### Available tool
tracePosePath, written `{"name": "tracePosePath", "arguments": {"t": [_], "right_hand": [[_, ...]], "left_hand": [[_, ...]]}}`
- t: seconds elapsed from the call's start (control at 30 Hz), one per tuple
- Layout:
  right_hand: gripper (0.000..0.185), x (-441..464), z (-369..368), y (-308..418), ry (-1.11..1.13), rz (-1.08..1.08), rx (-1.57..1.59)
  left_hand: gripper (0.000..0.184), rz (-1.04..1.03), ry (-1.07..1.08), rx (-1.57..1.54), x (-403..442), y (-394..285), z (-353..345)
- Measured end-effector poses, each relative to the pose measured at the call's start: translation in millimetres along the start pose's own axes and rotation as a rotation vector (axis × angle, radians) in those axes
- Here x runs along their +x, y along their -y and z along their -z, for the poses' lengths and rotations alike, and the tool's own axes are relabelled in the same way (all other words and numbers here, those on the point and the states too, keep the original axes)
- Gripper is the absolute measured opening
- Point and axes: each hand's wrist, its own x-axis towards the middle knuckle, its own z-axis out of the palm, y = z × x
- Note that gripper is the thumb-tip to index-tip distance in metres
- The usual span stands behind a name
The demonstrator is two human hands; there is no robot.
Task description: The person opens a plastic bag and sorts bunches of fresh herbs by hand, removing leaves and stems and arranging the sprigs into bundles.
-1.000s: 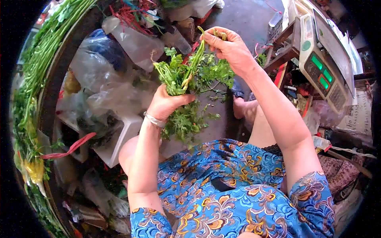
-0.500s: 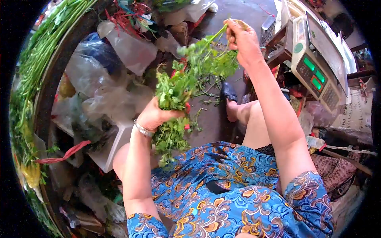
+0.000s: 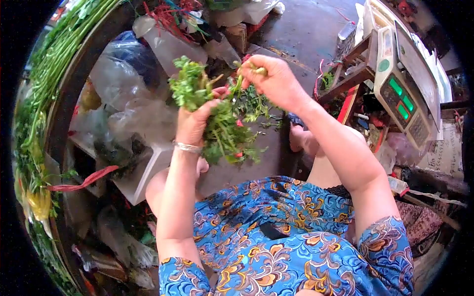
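Observation:
A leafy bunch of herbs (image 3: 224,130), coriander by its look, is gripped in my left hand (image 3: 191,124). Its leaves spread out above and below the fist, and small bits of red show among them. Just to the right and a little higher, my right hand (image 3: 276,81) is closed with the fingertips pinched on green stems (image 3: 240,81). Those stems hang close to the bunch; whether they touch it I cannot tell. Loose green sprigs (image 3: 269,118) lie on the floor behind the hands.
On the right stands a digital scale (image 3: 402,98) with green displays. Crumpled plastic bags (image 3: 126,108) pile up at the left, beside a curved dark rim (image 3: 55,123) with long green stalks (image 3: 54,64) beyond it. A red strip (image 3: 84,180) hangs over that rim.
My right hand has come down and left, nearer the bunch, and the long sprig it held no longer extends from it. My left hand has moved up slightly and turned the bunch.

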Motion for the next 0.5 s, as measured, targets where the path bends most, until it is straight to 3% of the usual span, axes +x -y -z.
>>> {"name": "tracePosePath", "arguments": {"t": [0.13, 0.23, 0.3, 0.37, 0.4, 0.43, 0.5], "right_hand": [[0.014, -4.6, -9.0, 15.8, 0.110, -0.081, 0.160], [0.010, -2.5, 5.4, 8.2, 0.124, 0.061, -0.069], [0.007, -2.4, 16.6, 4.0, 0.056, 0.236, -0.423], [0.011, 2.4, 26.7, -3.9, -0.043, 0.227, -0.460], [0.008, 3.0, 30.8, 0.4, -0.113, 0.212, -0.424], [0.017, 6.3, 38.6, 0.9, -0.112, 0.105, -0.386], [0.018, 2.3, 38.3, 2.3, -0.075, 0.168, -0.237]], "left_hand": [[0.035, 0.066, 0.063, -0.088, 3.5, 15.3, -5.9], [0.036, 0.102, 0.034, -0.077, 2.9, 13.4, -2.5], [0.036, 0.152, 0.021, -0.090, -0.5, 8.0, 0.9], [0.025, 0.136, -0.031, -0.083, -3.3, 7.5, -0.9], [0.025, 0.135, -0.034, -0.087, -5.4, 6.8, -0.3], [0.025, 0.147, -0.024, -0.117, -7.3, 5.8, 0.0], [0.025, 0.159, -0.013, -0.142, -7.8, 6.3, 0.6]]}}
